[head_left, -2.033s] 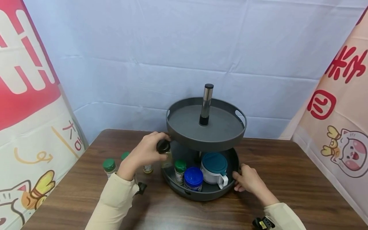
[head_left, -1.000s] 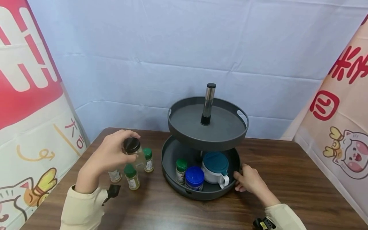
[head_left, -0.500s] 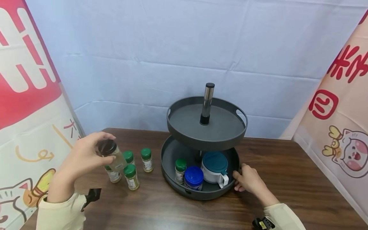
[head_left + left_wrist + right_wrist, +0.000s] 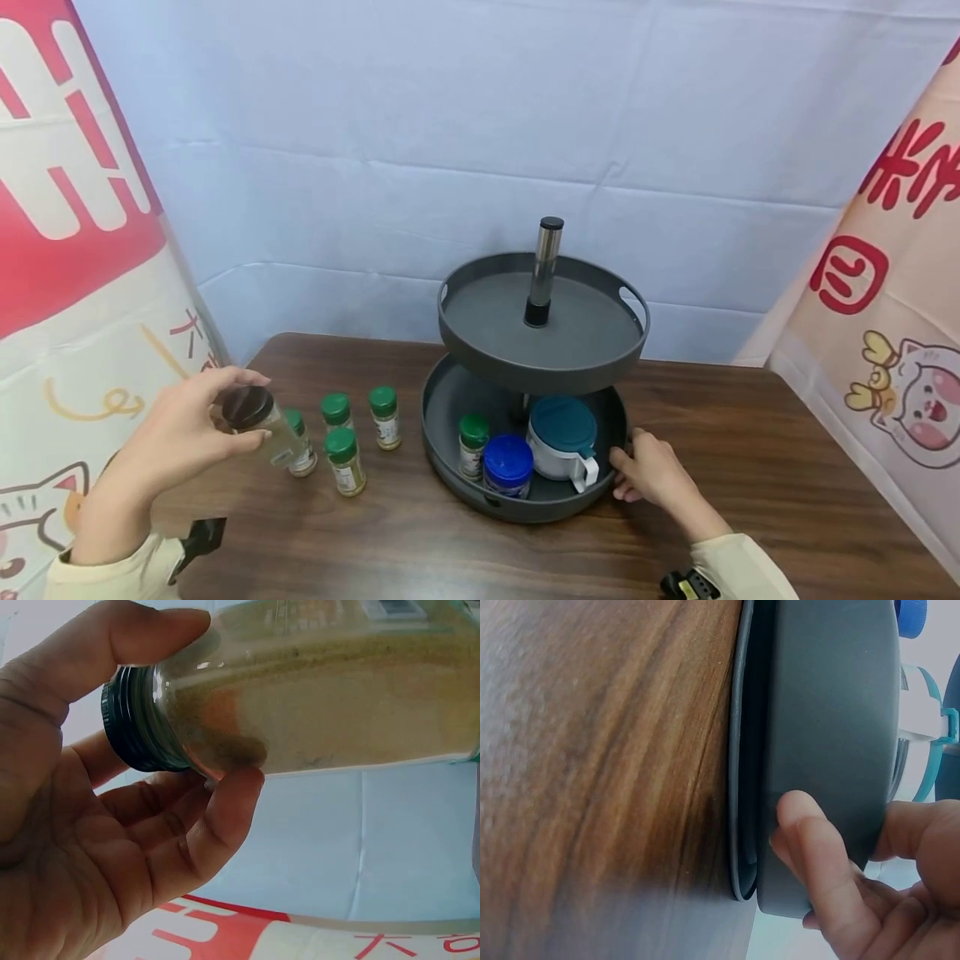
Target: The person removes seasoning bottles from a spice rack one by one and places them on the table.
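My left hand (image 4: 161,442) grips a clear spice jar (image 4: 276,440) near its black screw lid, the jar tilted at the table's left side. In the left wrist view, tan powder shows through the jar's wall, with thumb and fingers around its lid end. My right hand (image 4: 656,471) holds the right edge of the lower tier (image 4: 517,511) of a dark grey two-tier round tray; the right wrist view shows fingertips against the outer wall and the thumb at the rim. On that tier stand a green-capped bottle (image 4: 472,450), a blue-lidded jar (image 4: 507,462) and a white pot (image 4: 555,457) with a teal lid.
Several green-capped spice bottles (image 4: 345,467) stand on the brown wooden table (image 4: 420,558) between the held jar and the tray. Above the lower tier, the upper tier (image 4: 480,312) surrounds a metal post (image 4: 546,262). A pale cloth (image 4: 375,167) hangs behind the table.
My left hand has carried the black-lidded spice jar left from beside the lower tier, past the green-capped bottles, then lower at the far left. My right hand has stayed on the tray.
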A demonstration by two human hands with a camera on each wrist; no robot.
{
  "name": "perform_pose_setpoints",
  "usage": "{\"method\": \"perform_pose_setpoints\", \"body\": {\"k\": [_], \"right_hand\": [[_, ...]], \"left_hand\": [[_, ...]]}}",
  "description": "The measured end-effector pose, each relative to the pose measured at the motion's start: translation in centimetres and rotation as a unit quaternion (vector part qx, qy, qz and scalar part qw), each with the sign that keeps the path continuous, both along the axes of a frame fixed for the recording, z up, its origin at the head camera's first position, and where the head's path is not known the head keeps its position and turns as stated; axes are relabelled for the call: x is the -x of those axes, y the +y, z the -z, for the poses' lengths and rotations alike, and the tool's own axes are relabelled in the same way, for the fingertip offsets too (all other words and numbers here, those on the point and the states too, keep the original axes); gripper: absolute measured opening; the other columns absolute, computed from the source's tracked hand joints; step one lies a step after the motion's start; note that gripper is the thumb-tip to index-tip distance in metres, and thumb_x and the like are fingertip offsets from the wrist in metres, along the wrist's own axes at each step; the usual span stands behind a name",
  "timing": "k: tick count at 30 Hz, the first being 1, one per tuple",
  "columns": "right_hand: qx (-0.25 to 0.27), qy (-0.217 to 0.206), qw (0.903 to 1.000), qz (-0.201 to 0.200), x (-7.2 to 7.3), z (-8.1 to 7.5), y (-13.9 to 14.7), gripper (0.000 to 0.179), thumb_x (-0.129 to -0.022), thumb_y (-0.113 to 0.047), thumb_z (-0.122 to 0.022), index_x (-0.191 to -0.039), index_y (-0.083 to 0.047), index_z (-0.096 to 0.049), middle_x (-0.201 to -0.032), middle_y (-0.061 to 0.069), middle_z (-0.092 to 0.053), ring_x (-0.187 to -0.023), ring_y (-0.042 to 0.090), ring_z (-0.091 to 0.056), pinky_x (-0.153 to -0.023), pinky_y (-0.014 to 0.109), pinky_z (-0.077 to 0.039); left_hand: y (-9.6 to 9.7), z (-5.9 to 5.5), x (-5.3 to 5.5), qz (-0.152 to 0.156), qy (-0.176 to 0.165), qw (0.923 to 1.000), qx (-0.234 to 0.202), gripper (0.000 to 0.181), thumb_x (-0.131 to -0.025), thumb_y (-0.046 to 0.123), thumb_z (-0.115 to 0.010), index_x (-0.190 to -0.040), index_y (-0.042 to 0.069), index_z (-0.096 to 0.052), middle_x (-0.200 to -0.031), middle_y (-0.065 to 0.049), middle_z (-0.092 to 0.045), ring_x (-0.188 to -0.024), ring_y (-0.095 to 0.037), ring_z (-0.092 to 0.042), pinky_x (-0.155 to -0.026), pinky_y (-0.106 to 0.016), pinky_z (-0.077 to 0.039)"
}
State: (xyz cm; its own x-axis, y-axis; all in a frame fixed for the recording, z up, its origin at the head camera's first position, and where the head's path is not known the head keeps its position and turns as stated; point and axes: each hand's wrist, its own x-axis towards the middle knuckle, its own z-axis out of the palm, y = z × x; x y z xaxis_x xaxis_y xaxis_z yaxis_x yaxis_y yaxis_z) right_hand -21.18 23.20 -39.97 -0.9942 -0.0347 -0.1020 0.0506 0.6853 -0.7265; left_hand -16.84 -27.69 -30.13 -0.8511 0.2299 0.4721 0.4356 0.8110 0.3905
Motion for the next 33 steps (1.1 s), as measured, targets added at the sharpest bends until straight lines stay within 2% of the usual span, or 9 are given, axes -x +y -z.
{"method": "perform_pose_setpoints", "body": {"k": [6, 10, 14, 17, 20, 23, 27, 33], "right_hand": [[0.005, 0.005, 0.9999, 0.007, -0.1, 0.1, 0.0, 0.022, -0.091, -0.004, -0.048, -0.104, 0.015, -0.046, -0.063, 0.010, -0.057, -0.049, 0.021, -0.061, -0.046, 0.031, -0.051], [0.004, 0.006, 0.9999, 0.009, -0.1, 0.1, 0.1, 0.022, -0.092, -0.003, -0.048, -0.104, 0.014, -0.046, -0.063, 0.010, -0.057, -0.049, 0.021, -0.061, -0.046, 0.031, -0.051], [0.004, 0.001, 1.0000, 0.008, 0.0, 0.0, 0.1, 0.022, -0.092, -0.004, -0.048, -0.105, 0.015, -0.046, -0.063, 0.011, -0.058, -0.050, 0.021, -0.061, -0.047, 0.032, -0.051], [0.003, -0.008, 0.9999, 0.010, 0.0, 0.1, 0.1, 0.024, -0.092, -0.004, -0.048, -0.106, 0.015, -0.045, -0.064, 0.011, -0.058, -0.050, 0.021, -0.061, -0.047, 0.033, -0.051], [0.003, -0.011, 0.9999, 0.007, 0.1, 0.1, 0.2, 0.028, -0.092, -0.005, -0.048, -0.110, 0.017, -0.044, -0.064, 0.011, -0.058, -0.050, 0.021, -0.061, -0.047, 0.033, -0.051], [0.002, -0.008, 1.0000, 0.004, 0.1, 0.1, 0.2, 0.031, -0.093, -0.004, -0.048, -0.112, 0.019, -0.042, -0.065, 0.011, -0.057, -0.051, 0.021, -0.061, -0.047, 0.032, -0.051], [0.002, -0.003, 1.0000, 0.006, 0.0, 0.2, 0.2, 0.026, -0.092, -0.004, -0.048, -0.107, 0.017, -0.044, -0.066, 0.011, -0.057, -0.050, 0.021, -0.061, -0.047, 0.032, -0.051], [0.002, 0.000, 0.9999, 0.013, -0.1, 0.2, 0.1, 0.019, -0.091, -0.003, -0.048, -0.100, 0.013, -0.046, -0.064, 0.011, -0.056, -0.049, 0.020, -0.060, -0.046, 0.032, -0.051]], "left_hand": [[-0.9, 0.9, -0.4, -0.009, -0.014, 0.9998, 0.011, 0.053, -0.054, 0.012, -0.089, -0.100, 0.017, -0.063, -0.082, 0.004, -0.063, -0.067, -0.007, -0.057, -0.056, -0.027, -0.045], [-1.6, 2.0, -0.4, 0.004, -0.028, 0.9993, 0.025, 0.051, -0.052, 0.016, -0.090, -0.094, 0.017, -0.062, -0.077, 0.010, -0.061, -0.067, -0.005, -0.055, -0.059, -0.027, -0.044], [-2.3, 3.3, -0.4, 0.005, -0.071, 0.9970, 0.031, 0.051, -0.051, 0.017, -0.090, -0.091, 0.018, -0.059, -0.072, 0.014, -0.058, -0.064, -0.004, -0.052, -0.057, -0.027, -0.041], [-2.6, 4.3, -0.2, -0.003, -0.108, 0.9936, 0.032, 0.051, -0.051, 0.017, -0.089, -0.091, 0.017, -0.057, -0.073, 0.013, -0.059, -0.065, -0.006, -0.052, -0.058, -0.028, -0.041], [-2.8, 4.9, 0.1, -0.011, -0.130, 0.9910, 0.030, 0.050, -0.050, 0.016, -0.088, -0.090, 0.015, -0.057, -0.073, 0.010, -0.058, -0.066, -0.009, -0.051, -0.058, -0.028, -0.041], [-3.0, 5.5, 0.5, -0.016, -0.142, 0.9893, 0.031, 0.050, -0.049, 0.015, -0.087, -0.088, 0.014, -0.056, -0.072, 0.008, -0.057, -0.065, -0.011, -0.050, -0.059, -0.030, -0.040], [-3.2, 6.0, 1.1, -0.020, -0.159, 0.9864, 0.038, 0.050, -0.048, 0.016, -0.087, -0.087, 0.013, -0.055, -0.072, 0.007, -0.057, -0.067, -0.012, -0.051, -0.061, -0.033, -0.041], [-3.0, 6.2, 1.6, -0.019, -0.172, 0.9841, 0.041, 0.050, -0.050, 0.015, -0.086, -0.089, 0.012, -0.055, -0.075, 0.005, -0.059, -0.070, -0.015, -0.053, -0.063, -0.036, -0.043]]}}
